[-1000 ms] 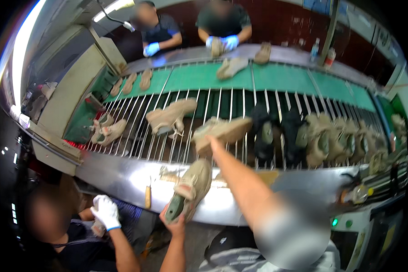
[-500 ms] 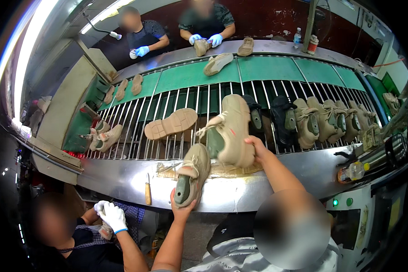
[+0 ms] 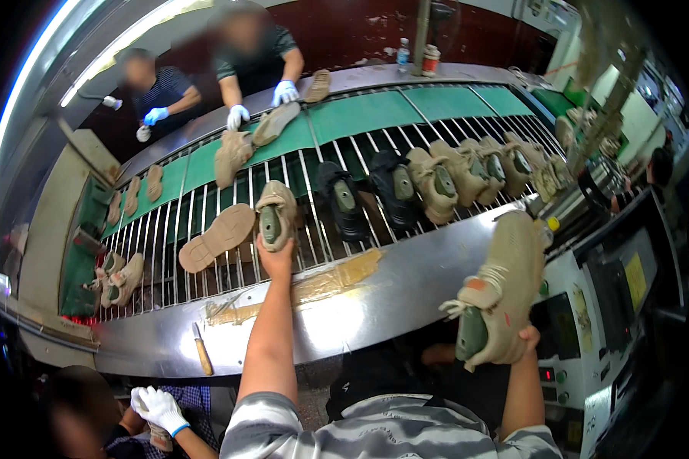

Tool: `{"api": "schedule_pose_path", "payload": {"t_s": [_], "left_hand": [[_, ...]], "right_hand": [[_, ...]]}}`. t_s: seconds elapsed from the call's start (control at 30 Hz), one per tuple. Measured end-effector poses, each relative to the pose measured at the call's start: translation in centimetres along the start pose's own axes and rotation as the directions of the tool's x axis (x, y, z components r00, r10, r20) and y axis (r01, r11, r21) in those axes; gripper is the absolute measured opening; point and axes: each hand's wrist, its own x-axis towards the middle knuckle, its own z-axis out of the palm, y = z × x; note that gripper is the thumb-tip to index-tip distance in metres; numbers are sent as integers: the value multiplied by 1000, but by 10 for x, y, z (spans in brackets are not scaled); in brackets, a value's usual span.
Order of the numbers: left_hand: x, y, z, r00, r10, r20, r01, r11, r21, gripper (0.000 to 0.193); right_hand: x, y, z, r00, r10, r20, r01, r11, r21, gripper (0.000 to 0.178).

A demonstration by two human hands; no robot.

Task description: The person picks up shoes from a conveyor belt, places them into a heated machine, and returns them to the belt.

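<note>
Stretched out over the metal rods, my left hand (image 3: 276, 258) is closed round the heel of a beige sneaker (image 3: 279, 197) with a green last inside. Just left of that sneaker lies a loose tan sole (image 3: 218, 239). At the right, over the near edge of the metal counter, my right hand (image 3: 527, 343) grips a second beige sneaker (image 3: 509, 279) by its heel side. This one also holds a green last, and its pale laces hang loose at the side. The fingers beneath both sneakers are partly hidden.
Black shoes (image 3: 343, 200) and several beige sneakers (image 3: 436, 183) line the rods. A wooden-handled knife (image 3: 203, 353) lies on the near metal counter (image 3: 344, 314). Co-workers' gloved hands (image 3: 285, 93) work across the conveyor; another's white gloves (image 3: 159, 409) show lower left. A machine panel (image 3: 570, 336) stands right.
My left hand has carried its sneaker forward onto the rods. My right hand has swung its sneaker right and nearer. Across the conveyor, a co-worker's shoe has moved onto the belt. The view has turned.
</note>
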Motion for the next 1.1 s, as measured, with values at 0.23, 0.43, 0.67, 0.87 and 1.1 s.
{"api": "schedule_pose_path", "payload": {"t_s": [0.23, 0.43, 0.67, 0.87, 1.1], "left_hand": [[2, -12, 10, 992, 119, 29, -123, 970, 209, 86], [-37, -28, -7, 964, 246, 105, -265, 927, 266, 57], [-188, 37, 7, 883, 320, 344, -465, 698, 545, 42], [-280, 83, 17, 595, 475, 648, -734, 649, 199, 25], [-280, 82, 18, 675, 432, 598, -674, 692, 260, 23]], "right_hand": [[-232, -17, -75, 841, -509, -182, 511, 859, -41, 89], [-383, -49, -104, 312, -826, -470, 569, 558, -604, 84], [-441, -191, -65, -189, -890, -415, 67, 410, -910, 93], [-466, -352, -126, -366, -890, -272, -631, 452, -631, 90], [-420, -429, -169, -358, -811, -463, -775, 535, -338, 87]]}}
